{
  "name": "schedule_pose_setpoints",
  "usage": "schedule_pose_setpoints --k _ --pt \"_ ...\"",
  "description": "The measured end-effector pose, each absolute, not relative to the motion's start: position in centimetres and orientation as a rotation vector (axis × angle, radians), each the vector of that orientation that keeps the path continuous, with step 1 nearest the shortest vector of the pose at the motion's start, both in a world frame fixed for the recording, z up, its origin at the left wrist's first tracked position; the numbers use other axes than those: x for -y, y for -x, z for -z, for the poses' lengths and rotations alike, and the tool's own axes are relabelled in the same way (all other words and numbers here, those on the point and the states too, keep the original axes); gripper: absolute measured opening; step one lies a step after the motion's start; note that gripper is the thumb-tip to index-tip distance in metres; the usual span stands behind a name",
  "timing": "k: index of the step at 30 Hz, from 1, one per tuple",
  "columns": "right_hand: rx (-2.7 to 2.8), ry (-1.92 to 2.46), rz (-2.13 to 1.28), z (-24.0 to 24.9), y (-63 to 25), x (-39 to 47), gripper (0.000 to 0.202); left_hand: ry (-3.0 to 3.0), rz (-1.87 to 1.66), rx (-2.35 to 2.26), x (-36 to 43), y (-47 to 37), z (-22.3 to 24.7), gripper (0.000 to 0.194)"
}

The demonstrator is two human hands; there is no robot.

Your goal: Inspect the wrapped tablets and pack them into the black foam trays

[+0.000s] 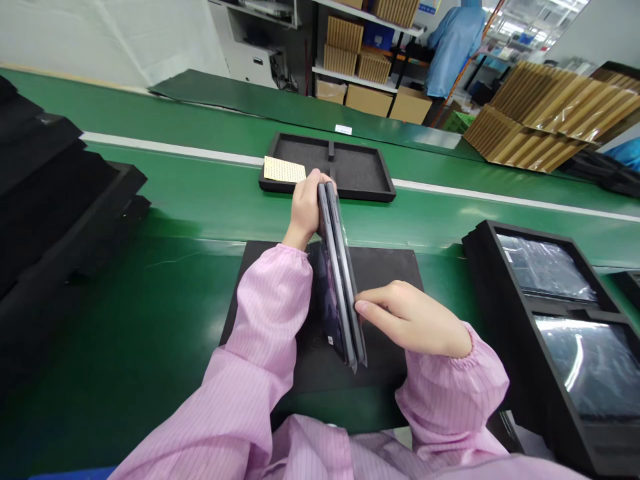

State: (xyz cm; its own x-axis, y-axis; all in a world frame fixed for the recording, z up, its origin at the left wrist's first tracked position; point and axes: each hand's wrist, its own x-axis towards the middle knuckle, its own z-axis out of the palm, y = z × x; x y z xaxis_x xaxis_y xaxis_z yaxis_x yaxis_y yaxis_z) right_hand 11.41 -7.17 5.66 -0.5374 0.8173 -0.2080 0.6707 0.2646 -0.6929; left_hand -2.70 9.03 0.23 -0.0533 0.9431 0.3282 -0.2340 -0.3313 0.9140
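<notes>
Two thin grey tablets (340,280) in clear film stand on edge, side by side, above a black mat (387,267). Wrapped round their far end is my left hand (306,207). My right hand (413,317) has its thumb and index finger pinched at the near part of the right tablet's side; its other fingers are curled. Beyond the tablets lies a black foam tray (357,167) with a divider, and a sheet of small yellow stickers (284,169) rests on its left part.
Stacked black trays (530,333) at right hold film-wrapped tablets. More black trays (50,193) are piled at left. Cardboard dividers (550,120) stand at the back right on the green bench (200,207). A person in blue (455,47) is behind, near shelves.
</notes>
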Motion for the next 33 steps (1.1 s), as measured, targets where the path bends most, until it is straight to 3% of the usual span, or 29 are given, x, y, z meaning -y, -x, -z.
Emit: schedule_pose_setpoints --k 7,25,33 --pt "2.346 1.447 -1.115 -5.7 -11.2 7.7 0.046 -1.267 -1.559 -0.839 -8.9 2.7 -0.4 0.061" --pt "2.456 1.540 -1.086 -6.7 -10.8 9.4 0.016 -1.406 -1.531 -0.723 -6.6 2.1 -2.2 0.062" --pt "2.456 1.551 -1.103 -6.8 -10.7 9.6 0.013 -1.410 -1.504 -0.687 -5.7 2.1 -2.9 0.065"
